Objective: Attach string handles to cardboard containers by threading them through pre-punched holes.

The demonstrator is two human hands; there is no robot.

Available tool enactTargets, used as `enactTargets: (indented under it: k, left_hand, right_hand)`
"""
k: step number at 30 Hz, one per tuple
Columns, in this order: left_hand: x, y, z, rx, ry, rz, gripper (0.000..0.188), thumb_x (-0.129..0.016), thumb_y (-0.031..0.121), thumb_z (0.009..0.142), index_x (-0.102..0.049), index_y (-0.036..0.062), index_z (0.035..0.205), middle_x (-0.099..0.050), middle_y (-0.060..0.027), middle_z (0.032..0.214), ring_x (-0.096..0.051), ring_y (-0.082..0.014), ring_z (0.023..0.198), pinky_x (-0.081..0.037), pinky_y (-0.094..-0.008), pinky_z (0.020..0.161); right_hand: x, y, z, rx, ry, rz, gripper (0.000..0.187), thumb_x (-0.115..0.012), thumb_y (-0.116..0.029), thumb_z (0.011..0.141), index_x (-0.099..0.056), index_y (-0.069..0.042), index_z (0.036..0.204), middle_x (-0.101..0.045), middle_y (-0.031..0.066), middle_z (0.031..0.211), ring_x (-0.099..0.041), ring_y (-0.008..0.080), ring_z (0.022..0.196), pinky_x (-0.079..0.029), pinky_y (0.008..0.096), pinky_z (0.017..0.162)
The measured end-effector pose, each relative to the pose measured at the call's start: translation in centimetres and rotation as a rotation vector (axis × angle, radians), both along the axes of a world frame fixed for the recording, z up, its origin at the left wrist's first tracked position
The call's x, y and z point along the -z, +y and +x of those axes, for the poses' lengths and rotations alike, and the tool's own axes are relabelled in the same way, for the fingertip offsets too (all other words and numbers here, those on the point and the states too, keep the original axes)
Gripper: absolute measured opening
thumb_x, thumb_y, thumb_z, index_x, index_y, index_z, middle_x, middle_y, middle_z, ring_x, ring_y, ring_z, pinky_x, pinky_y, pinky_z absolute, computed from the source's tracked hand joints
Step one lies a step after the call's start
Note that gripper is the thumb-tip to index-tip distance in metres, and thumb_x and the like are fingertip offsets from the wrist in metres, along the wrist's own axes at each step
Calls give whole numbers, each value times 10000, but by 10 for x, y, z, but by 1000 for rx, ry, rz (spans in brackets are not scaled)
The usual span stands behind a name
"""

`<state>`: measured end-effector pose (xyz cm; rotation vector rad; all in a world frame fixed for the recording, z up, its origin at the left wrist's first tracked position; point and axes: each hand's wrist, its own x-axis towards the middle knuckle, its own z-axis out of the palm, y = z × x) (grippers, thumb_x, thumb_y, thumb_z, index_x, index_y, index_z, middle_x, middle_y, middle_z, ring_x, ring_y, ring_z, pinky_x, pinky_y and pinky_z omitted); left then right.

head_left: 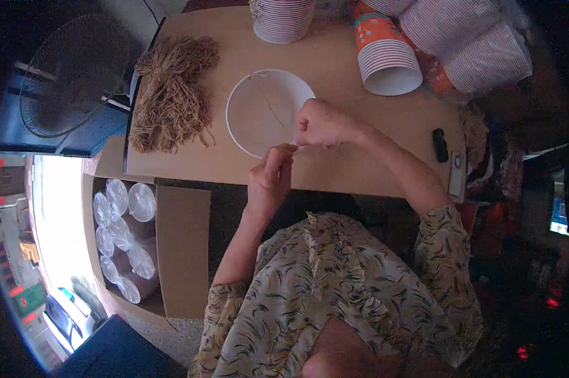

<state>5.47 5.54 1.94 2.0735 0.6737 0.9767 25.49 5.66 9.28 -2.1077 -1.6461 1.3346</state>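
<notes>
A round white paper bucket (246,116) stands on the table, its mouth facing up. A thin tan cord (268,104) is fixed at its far rim and slants across the opening toward my right hand. At the near right rim, my right hand (325,124) is closed in a fist, with the cord running up to it. Just below and to the left, my left hand (270,179) pinches thumb and fingers together at the near rim. What lies between those left fingertips is too small to make out.
On the wooden table (190,167) lie a bundle of tan cords (174,94), stacked white paper buckets (284,22), more stacks (391,66) at far right and a small black object (440,145). A cardboard box (183,252) with plastic-wrapped stacks (141,201) stands left; a fan (76,75) is beyond.
</notes>
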Motion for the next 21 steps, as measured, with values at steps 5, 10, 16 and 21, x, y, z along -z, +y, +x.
enactTargets:
  k: [5,10,16,21]
  left_hand:
    - [-16,15,-2,30,57,-343,196,-576,-51,910,-576,44,1081,-681,-97,911,-704,-162,720,-546,-279,581]
    - [-39,30,4,37,-90,-612,306,-571,-28,931,-524,52,1222,-670,-79,1009,-696,-145,725,-561,-250,585]
    - [-64,50,10,113,-189,-769,473,-583,-26,928,-461,89,1371,-665,-106,1068,-701,-159,758,-582,-249,593]
    - [-73,55,13,176,-239,-875,522,-603,28,936,-420,80,1422,-679,-108,1082,-701,-150,761,-561,-225,570]
  right_hand:
    - [-14,-4,-5,209,147,233,150,-661,-118,846,-670,18,906,-652,41,699,-597,116,540,-485,273,489]
    - [-11,-21,-7,263,13,859,171,-648,-66,891,-657,1,1047,-669,60,865,-636,124,720,-512,255,623]
    - [2,-51,-32,361,3,1107,233,-664,29,861,-648,-11,1090,-647,100,995,-652,160,832,-527,277,694]
    - [3,-46,-45,306,-214,1227,275,-773,-84,783,-663,-54,1033,-641,96,1032,-651,298,901,-542,392,775]
